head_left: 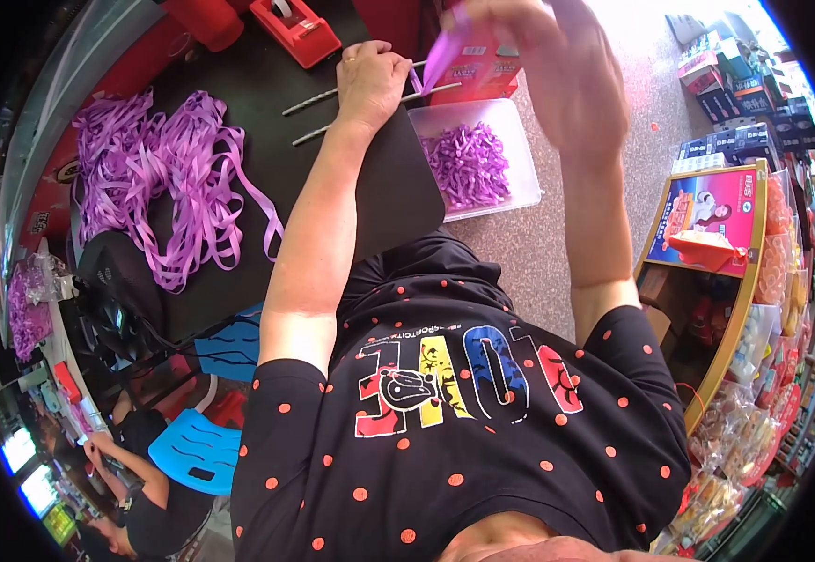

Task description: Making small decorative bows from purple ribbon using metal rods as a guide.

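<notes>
My left hand (370,86) lies over two thin metal rods (312,103) at the edge of the black table (314,197), its fingers curled down on them. The rods stick out on both sides of the hand, their right ends past the table's edge. A purple ribbon (442,58) loops at the rods beside my left fingers and runs up toward my right hand (571,80). That hand is raised at the right and smeared by motion, its fingertips closed on the ribbon. Below the rod ends stands a white plastic tub (527,178) holding many short purple ribbon pieces (468,164).
Long purple ribbons (178,187) lie heaped on the table's left. A red tape dispenser (297,30) sits at its far edge. Shelved packages and a display case (707,211) stand at the right. Another person (159,492) is at the lower left, near a blue chair (197,450).
</notes>
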Demonstrator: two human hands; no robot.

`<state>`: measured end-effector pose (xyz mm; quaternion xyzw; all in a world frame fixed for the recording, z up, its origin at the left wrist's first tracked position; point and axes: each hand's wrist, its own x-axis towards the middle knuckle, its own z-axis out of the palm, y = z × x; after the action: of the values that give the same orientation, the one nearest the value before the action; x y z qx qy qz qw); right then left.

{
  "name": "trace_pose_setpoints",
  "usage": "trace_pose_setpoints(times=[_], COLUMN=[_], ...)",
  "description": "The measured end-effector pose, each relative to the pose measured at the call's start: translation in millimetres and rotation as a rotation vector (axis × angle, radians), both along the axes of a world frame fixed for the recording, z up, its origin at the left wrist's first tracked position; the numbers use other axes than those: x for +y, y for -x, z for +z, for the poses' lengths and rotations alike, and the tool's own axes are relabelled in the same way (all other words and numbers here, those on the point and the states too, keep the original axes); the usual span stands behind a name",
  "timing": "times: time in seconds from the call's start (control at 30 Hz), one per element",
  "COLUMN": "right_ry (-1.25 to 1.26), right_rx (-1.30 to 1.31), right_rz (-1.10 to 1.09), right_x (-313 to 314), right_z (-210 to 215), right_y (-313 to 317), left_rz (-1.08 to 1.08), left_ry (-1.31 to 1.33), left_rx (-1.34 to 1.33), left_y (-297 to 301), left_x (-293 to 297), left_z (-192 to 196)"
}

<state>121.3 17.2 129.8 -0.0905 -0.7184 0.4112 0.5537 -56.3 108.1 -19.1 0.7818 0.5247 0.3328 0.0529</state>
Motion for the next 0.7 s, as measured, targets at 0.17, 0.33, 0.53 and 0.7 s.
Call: trace_pose_setpoints(times=[0.17,0.33,0.53,0.7], right_ry=[0.338,0.586,0.941,1.031], right_rx=[0.029,0.065,0.145,0.107], right_rz=[-0.002,0.009,0.009,0.023], right_x=[103,191,246,252], right_z=[21,-21,-116,-183], right_y=[17,26,27,25], left_rz=[-0.034,-0.050,-0.021,0.005], left_ry=[-0.001,0.081,0.064,0.070], left_rx=[-0.056,-0.047,-0.044,-0.065], left_y=[1,3,2,1], left_x=[0,-3,-5,-5], left_z=[1,2,6,6])
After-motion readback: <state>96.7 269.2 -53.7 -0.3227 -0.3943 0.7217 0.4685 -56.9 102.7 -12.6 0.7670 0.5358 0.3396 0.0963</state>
